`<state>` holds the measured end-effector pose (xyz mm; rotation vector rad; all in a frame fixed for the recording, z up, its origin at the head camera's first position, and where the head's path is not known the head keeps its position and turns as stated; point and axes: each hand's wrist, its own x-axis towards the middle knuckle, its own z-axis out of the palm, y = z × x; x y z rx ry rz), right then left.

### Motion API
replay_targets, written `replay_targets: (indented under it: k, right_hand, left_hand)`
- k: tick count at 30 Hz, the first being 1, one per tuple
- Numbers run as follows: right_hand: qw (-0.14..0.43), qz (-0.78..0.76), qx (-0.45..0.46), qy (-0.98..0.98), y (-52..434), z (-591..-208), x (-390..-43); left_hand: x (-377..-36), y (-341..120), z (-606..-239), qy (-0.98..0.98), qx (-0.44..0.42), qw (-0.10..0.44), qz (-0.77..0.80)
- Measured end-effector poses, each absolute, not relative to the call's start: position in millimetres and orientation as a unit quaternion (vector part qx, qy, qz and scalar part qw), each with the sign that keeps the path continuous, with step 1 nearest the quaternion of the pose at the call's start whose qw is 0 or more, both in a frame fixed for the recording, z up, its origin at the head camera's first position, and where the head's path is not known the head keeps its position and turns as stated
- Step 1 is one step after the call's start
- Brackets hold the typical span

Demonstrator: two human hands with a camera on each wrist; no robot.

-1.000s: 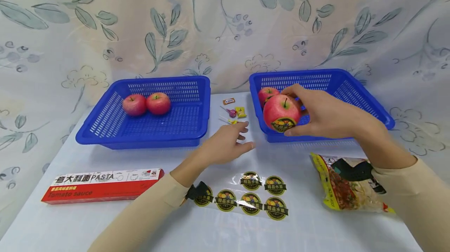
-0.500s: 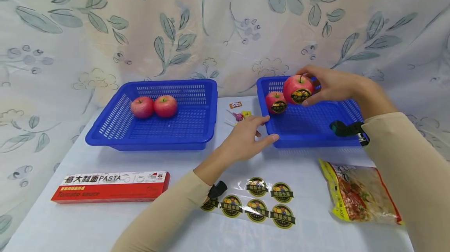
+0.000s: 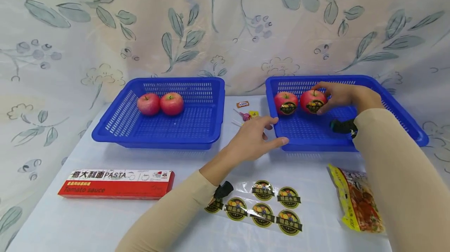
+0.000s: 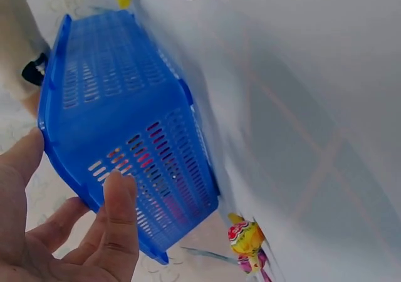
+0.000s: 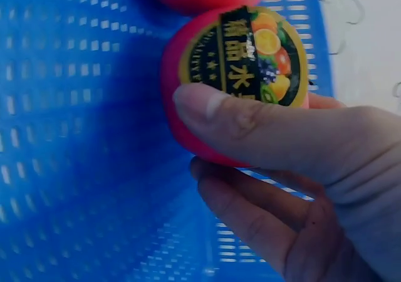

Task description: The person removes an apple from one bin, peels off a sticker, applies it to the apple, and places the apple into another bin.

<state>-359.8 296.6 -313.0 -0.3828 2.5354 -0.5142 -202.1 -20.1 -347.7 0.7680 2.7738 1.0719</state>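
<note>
Well — left hand [image 3: 251, 138] relaxed beside the right basket's edge [image 3: 316, 145], right hand [image 3: 342, 95] round an apple [image 3: 310, 99] — room nearside.

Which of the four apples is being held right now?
The rightmost stickered apple in the right basket: the right hand grips it. Its stickered neighbour and the two apples in the left basket are not held.

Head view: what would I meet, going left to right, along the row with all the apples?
First apple, second apple, small orange packet, first stickered apple, second stickered apple, right hand.
</note>
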Motion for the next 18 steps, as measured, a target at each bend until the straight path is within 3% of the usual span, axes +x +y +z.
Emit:
replay_targets:
  k: [8, 14, 18]
  right_hand:
    - [0.229, -0.181, -0.129, 0.948, 287, -323, -363]
    - [0.244, -0.133, -0.138, 0.951, 272, -300, -355]
    - [0.225, -0.103, -0.169, 0.954, 262, -283, -341]
  left_hand:
    - [-200, -20, -348, 0.907, 0.243, 0.013, 0.344]
    - [-200, -40, -333, 0.92, 0.277, 0.006, 0.278]
    - [-203, -68, -315, 0.906, 0.318, 0.0, 0.278]
